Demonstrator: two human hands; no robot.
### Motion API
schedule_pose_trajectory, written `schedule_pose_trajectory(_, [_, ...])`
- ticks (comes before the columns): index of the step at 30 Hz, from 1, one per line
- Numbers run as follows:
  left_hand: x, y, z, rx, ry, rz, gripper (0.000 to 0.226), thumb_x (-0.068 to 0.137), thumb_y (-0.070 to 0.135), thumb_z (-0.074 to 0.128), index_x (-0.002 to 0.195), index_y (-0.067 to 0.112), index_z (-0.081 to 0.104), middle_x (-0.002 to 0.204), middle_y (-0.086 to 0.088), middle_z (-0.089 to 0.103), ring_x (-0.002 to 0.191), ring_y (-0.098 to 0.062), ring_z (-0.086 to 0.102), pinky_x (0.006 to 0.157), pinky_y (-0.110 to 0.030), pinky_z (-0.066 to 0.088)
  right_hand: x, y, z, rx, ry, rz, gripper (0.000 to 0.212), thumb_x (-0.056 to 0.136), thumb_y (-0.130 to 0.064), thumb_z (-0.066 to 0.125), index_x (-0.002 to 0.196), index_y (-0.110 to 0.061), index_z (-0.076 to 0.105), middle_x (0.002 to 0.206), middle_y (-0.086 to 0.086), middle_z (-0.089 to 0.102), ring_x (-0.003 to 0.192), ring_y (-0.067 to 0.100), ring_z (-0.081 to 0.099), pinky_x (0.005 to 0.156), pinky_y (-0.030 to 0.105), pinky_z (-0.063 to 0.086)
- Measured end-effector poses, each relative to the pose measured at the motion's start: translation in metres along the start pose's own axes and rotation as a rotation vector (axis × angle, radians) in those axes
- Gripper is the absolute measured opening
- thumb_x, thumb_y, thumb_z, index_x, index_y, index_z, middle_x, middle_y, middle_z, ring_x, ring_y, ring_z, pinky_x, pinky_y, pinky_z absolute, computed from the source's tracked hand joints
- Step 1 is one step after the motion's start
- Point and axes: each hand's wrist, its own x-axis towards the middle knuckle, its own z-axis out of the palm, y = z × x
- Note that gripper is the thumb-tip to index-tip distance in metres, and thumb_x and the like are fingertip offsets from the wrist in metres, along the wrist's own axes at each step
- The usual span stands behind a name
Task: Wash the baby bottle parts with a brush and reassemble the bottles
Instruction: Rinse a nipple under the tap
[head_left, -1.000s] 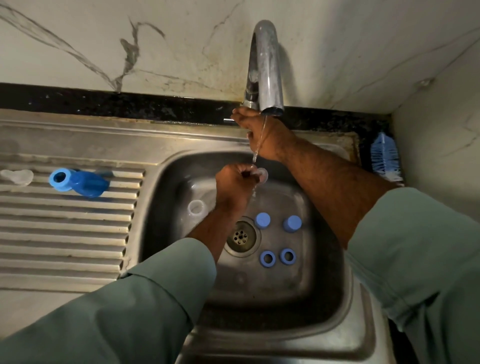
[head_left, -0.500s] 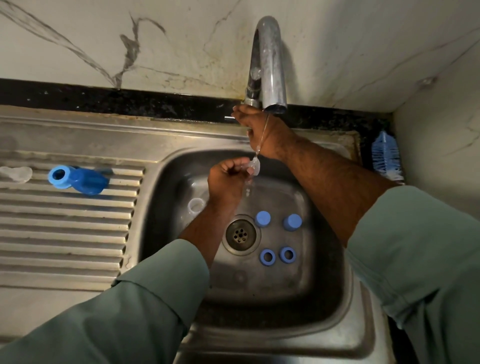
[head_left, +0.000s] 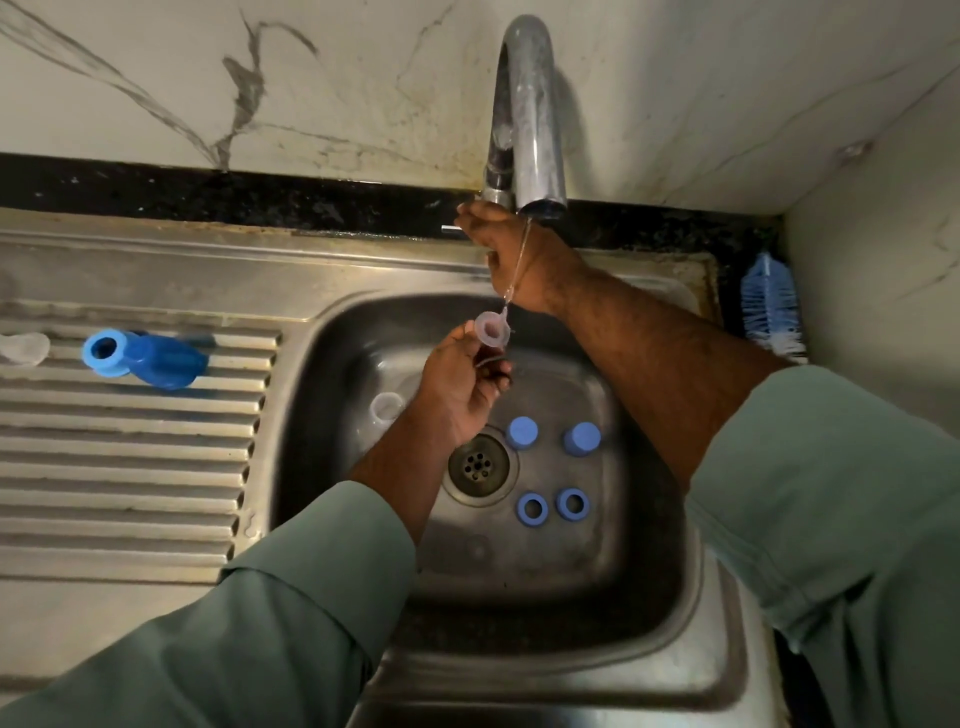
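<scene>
— What's on the left of the worktop?
— A clear teat (head_left: 23, 347) at the left edge, then a blue bottle (head_left: 150, 357) lying on the ribbed drainer (head_left: 130, 467).
— And in the sink (head_left: 322, 364)?
— The left hand (head_left: 457, 384) pinches a clear nipple (head_left: 491, 328) under the tap's (head_left: 530, 114) thin stream. Blue caps (head_left: 522, 432) and rings (head_left: 532, 509) lie by the drain.
— The right hand (head_left: 511, 254)?
— At the tap's base; its grip I cannot tell. A brush (head_left: 769, 301) stands in the back right corner.
</scene>
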Motion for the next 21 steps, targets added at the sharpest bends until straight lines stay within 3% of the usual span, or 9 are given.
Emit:
schedule_pose_trajectory(6, [0.012,-0.012,0.000,-0.185,-0.105,-0.225,0.023,0.099,0.019,0.045,0.084,0.008,0.058,0.068,-0.004,0.052,0.051,-0.013,0.050,0.044,-0.020,0.041,-0.001,-0.001,-0.001,0.044,-0.007,0.010,0.064,0.087,-0.004,0.055,0.146,-0.022,0.035,0.142,0.013,0.046,0.126,0.030,0.049,0.106,0.040,0.042])
schedule_pose_trajectory(11, [0.015,-0.012,0.001,-0.245,-0.146,-0.244,0.026,0.100,0.016,0.040,0.083,0.005,0.057,0.072,-0.007,0.053,0.048,-0.014,0.053,0.044,-0.018,0.041,-0.002,-0.002,0.000,0.054,-0.030,0.030,0.062,0.088,-0.005,0.054,0.145,-0.021,0.036,0.140,0.014,0.048,0.125,0.030,0.050,0.106,0.040,0.042])
schedule_pose_trajectory(15, [0.015,-0.006,0.000,-0.220,-0.212,-0.207,0.032,0.105,0.024,0.039,0.087,0.008,0.060,0.075,-0.007,0.060,0.051,-0.011,0.055,0.045,-0.018,0.042,0.002,-0.009,-0.001,0.228,-0.044,0.081,0.062,0.081,0.001,0.058,0.141,-0.009,0.042,0.137,0.016,0.046,0.124,0.029,0.048,0.106,0.039,0.040])
schedule_pose_trajectory(18, [0.014,0.000,-0.002,-0.168,-0.209,-0.137,0.026,0.106,0.024,0.040,0.097,0.011,0.060,0.075,-0.006,0.066,0.053,-0.009,0.058,0.046,-0.018,0.047,0.002,-0.024,-0.009,0.590,-0.023,0.273,0.052,0.079,0.007,0.057,0.129,-0.005,0.049,0.123,0.017,0.051,0.112,0.029,0.053,0.094,0.041,0.049])
schedule_pose_trajectory(20, [0.008,0.005,0.001,-0.097,-0.148,-0.046,0.018,0.104,0.013,0.042,0.105,0.009,0.059,0.080,-0.009,0.069,0.059,-0.011,0.064,0.050,-0.019,0.052,-0.010,-0.028,-0.021,1.065,0.019,0.399,0.043,0.081,0.010,0.057,0.119,-0.011,0.054,0.108,0.011,0.055,0.098,0.026,0.056,0.079,0.040,0.054])
schedule_pose_trajectory(21, [0.003,0.007,0.003,-0.020,-0.095,0.011,0.017,0.103,0.008,0.043,0.106,0.007,0.059,0.084,-0.011,0.069,0.063,-0.014,0.066,0.054,-0.022,0.055,-0.018,-0.026,-0.025,1.273,0.012,0.423,0.040,0.083,0.009,0.057,0.112,-0.017,0.055,0.106,0.007,0.056,0.096,0.024,0.057,0.080,0.040,0.053])
